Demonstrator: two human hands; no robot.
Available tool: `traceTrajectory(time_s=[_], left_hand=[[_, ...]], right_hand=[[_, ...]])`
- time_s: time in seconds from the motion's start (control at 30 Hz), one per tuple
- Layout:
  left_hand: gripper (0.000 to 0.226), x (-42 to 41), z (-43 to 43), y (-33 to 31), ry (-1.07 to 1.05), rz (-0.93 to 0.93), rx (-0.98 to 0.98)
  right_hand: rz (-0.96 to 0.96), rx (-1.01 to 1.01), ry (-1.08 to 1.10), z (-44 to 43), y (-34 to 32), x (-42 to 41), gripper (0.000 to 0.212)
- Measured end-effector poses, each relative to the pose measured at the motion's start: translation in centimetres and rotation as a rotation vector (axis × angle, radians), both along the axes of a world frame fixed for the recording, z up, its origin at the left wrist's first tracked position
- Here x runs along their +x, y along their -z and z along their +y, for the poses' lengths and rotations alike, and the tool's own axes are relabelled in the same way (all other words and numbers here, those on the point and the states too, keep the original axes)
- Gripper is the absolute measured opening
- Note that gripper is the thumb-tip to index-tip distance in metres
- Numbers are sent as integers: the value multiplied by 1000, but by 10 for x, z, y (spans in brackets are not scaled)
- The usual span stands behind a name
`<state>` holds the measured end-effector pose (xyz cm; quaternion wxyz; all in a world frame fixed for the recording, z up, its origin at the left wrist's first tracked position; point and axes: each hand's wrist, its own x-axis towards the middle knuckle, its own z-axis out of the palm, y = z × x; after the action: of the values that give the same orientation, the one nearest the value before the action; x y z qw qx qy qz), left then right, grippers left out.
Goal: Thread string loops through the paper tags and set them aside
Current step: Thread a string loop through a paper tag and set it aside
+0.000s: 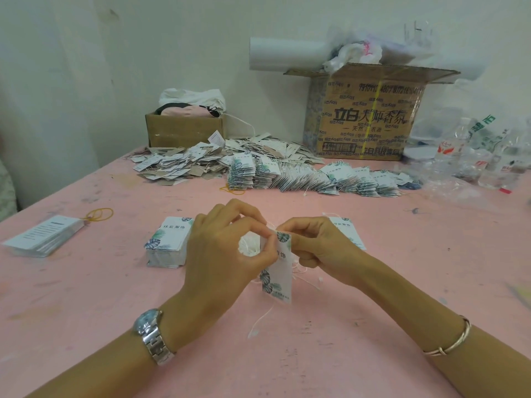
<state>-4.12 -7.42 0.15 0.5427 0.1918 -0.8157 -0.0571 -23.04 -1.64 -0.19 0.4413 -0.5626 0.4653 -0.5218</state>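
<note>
Threading one now | left hand (pixel 227 248) and right hand (pixel 319 251) both pinch top of upright paper tag (pixel 277 271) at table centre | string loops (pixel 248 245) bunched behind | done: strung-looking piles (pixel 316 176) far side | left: stack (pixel 166 245) beside left hand

The left hand (pixel 218 254) and right hand (pixel 321 248) cover the top and hole of the held tag (pixel 278 280); the right hand hides most of 1 tag stack (pixel 349 229).
</note>
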Motion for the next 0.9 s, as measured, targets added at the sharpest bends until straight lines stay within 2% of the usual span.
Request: traceTrajectory(time_s=[0.1, 0.3, 0.67, 0.9], left_hand=[[14, 1, 0, -4, 78, 39, 157], [16, 4, -2, -8, 125, 127, 402], [5, 8, -2, -16, 202, 216, 472], [12, 8, -7, -18, 272, 297, 552]], right_hand=[[73, 42, -66, 0, -2, -7, 11], [87, 103, -32, 1, -6, -34, 12], [3, 107, 214, -2, -2, -61, 24], [-125, 54, 103, -1, -9, -59, 29]])
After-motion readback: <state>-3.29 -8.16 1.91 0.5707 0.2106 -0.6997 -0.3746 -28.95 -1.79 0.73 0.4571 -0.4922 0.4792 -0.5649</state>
